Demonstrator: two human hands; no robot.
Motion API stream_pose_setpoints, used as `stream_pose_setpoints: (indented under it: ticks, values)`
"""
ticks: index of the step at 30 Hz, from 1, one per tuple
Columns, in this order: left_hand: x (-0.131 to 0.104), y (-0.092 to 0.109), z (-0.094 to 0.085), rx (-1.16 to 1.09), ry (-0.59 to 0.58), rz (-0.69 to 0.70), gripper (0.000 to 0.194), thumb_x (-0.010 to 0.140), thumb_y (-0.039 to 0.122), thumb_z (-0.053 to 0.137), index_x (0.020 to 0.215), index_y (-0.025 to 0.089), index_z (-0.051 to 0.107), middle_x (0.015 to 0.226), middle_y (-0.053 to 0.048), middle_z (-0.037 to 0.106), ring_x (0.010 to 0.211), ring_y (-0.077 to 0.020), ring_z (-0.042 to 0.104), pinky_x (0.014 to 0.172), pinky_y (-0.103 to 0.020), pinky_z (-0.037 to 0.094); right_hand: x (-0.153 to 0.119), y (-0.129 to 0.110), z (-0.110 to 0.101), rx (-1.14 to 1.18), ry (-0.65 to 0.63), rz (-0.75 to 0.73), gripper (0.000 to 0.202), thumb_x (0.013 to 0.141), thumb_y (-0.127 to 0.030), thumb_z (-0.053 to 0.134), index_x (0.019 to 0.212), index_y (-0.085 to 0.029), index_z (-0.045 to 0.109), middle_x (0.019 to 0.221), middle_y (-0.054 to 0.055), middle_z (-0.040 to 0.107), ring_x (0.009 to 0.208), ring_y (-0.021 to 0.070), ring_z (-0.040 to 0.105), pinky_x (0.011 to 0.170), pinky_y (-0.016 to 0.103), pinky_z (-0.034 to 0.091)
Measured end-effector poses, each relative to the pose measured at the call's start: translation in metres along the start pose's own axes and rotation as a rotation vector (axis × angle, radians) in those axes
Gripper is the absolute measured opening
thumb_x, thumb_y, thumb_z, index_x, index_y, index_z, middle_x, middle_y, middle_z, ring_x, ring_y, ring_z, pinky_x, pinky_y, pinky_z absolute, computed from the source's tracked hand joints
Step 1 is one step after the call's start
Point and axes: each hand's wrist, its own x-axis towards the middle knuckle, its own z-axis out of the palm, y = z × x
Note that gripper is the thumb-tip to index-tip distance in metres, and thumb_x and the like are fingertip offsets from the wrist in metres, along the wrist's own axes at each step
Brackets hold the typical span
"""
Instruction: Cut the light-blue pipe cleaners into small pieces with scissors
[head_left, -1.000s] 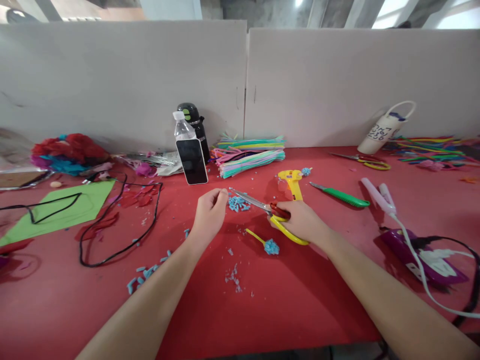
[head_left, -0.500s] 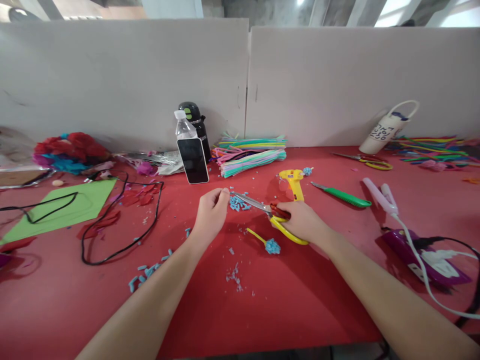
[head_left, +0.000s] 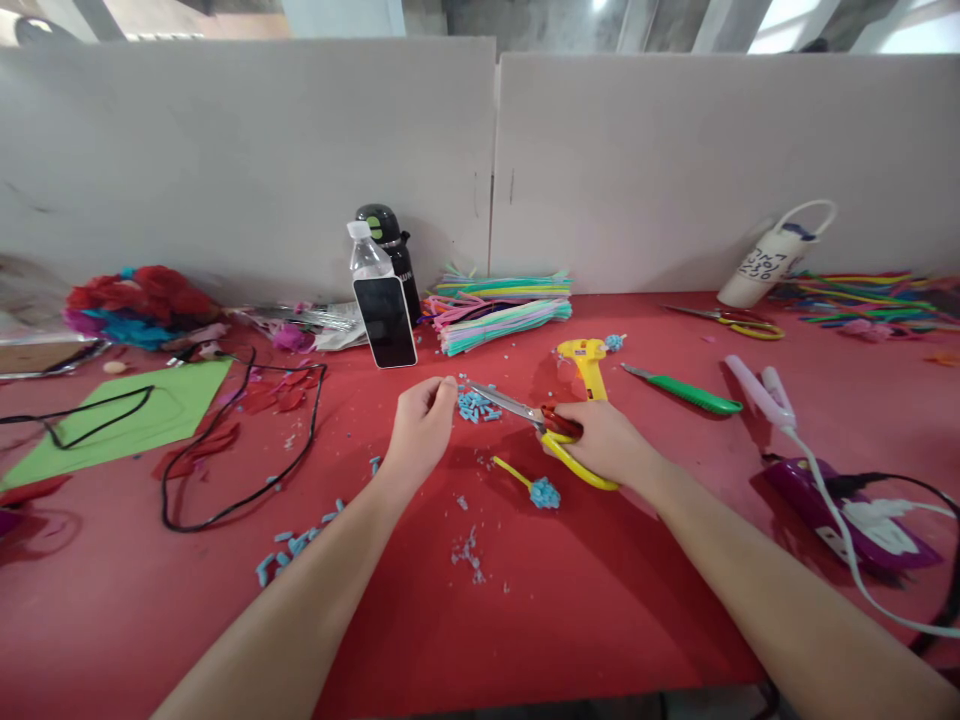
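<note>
My right hand [head_left: 600,440] is closed around the red and yellow handles of a pair of scissors [head_left: 506,402]. Their tips point left and reach close to my left hand [head_left: 425,425], whose thumb and fingers are pinched together. What sits in that pinch is too small to make out. Below the blades lies a pile of short blue pipe cleaner pieces [head_left: 474,408]. Nearer to me, a blue fuzzy cluster on a yellow stem [head_left: 544,493] rests on the red table [head_left: 600,600]. More cut blue pieces [head_left: 296,545] lie beside my left forearm.
A yellow glue gun [head_left: 586,365], a green-handled cutter [head_left: 694,394] and a purple power strip [head_left: 847,515] are on the right. Behind stand a phone [head_left: 385,322], a black bottle [head_left: 403,265] and pipe cleaner bundles [head_left: 506,325]. A black cable [head_left: 225,515] loops at left.
The scissor tips have shifted very slightly to the right, away from my left fingertips. Everything else looks the same.
</note>
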Motion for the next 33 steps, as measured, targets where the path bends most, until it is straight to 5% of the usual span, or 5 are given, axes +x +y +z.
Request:
stream_pose_setpoints:
  ticks: [33]
  values:
    - [-0.0017, 0.0062, 0.0004, 0.013, -0.015, 0.01, 0.035, 0.088, 0.039, 0.043, 0.061, 0.018, 0.041, 0.052, 0.004, 0.037, 0.047, -0.0075, 0.033, 0.046, -0.023, 0.025, 0.0013, 0.0019, 0.0058, 0.004, -0.035, -0.003, 0.03, 0.077, -0.043, 0.054, 0.06, -0.02, 0.046, 0.056, -0.003, 0.048, 0.05, 0.0097, 0.034, 0.05, 0.023, 0.023]
